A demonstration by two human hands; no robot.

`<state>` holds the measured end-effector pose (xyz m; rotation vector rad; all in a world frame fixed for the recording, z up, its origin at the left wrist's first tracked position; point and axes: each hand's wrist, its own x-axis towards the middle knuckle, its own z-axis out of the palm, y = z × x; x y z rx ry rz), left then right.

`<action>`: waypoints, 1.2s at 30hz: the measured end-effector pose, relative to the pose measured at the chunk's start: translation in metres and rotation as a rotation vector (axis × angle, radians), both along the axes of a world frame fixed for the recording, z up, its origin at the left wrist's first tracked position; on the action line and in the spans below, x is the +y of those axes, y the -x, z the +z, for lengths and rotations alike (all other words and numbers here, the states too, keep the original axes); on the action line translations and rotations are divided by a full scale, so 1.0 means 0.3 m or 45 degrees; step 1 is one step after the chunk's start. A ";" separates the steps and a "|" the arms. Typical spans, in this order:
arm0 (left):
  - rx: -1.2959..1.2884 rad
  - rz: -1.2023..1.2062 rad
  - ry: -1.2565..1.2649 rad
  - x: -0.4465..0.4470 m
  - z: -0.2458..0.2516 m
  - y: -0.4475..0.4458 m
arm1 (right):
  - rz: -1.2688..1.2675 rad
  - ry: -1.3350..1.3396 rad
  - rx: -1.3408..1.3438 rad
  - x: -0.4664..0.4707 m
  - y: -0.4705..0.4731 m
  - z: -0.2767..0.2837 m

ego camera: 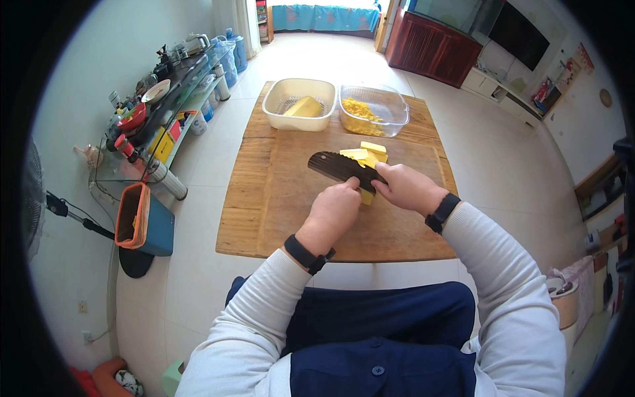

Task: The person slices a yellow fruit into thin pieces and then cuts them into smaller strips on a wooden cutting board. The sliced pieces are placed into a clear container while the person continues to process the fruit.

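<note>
My right hand (409, 186) grips a kitchen knife (335, 166) at its right end. The dark, ridged blade has a wavy edge and points left, slanting across the cutting board (297, 213). Curled at the near side of the blade is my left hand (335, 206), its thumb against the blade. A yellow piece of produce (367, 197) shows at its fingertips, partly hidden by the blade and fingers. Just beyond the knife lie several cut yellow slabs (373, 148), heaped together. The knife's handle is covered by my right hand.
At the table's far side, a cream basket (270, 116) holds a large pale-yellow chunk (305, 106). A clear plastic container (399, 116) beside it holds small yellow dice (359, 109). Left of the wooden table (243, 218) are a blue bin (161, 228) and a cluttered glass shelf (173, 106).
</note>
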<state>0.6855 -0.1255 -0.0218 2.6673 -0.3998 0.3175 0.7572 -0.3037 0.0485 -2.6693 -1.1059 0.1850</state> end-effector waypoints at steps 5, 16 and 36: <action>-0.036 -0.010 -0.046 0.001 -0.001 -0.003 | -0.047 -0.004 0.004 0.003 0.003 -0.055; -0.078 -0.040 -0.108 0.007 0.005 0.003 | -0.098 -0.168 -0.002 -0.029 -0.016 -0.089; -0.009 -0.097 -0.071 0.024 0.000 0.013 | -0.017 -0.079 -0.072 -0.010 0.023 0.021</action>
